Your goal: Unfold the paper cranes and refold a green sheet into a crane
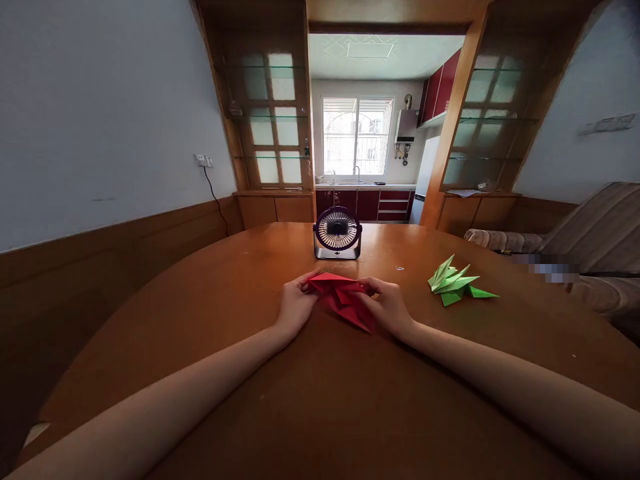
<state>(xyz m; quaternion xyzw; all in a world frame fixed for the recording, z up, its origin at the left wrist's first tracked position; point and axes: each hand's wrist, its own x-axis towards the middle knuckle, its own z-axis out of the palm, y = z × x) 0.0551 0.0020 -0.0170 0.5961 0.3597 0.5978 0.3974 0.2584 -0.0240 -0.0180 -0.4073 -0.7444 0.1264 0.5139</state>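
Note:
A red sheet of folded origami paper [343, 297] is held between my two hands, just above the wooden table [320, 407]. It has several creased flaps, and one pointed corner hangs down toward the lower right. My left hand [296, 303] pinches its left edge between thumb and fingers. On the opposite side, my right hand [389, 303] grips the right edge, with its thumb on the near face. Parts of the fingertips are hidden behind the paper. Off to the right lies a green folded-paper figure [453, 283] with several pointed tips, apart from both hands.
A small dark desk fan [337, 230] stands on the table just beyond the paper. A striped armchair [590, 233] is past the table's right edge. Farther back, a doorway opens onto a kitchen with a window [356, 137]. A black cord [213, 190] hangs from a left wall socket.

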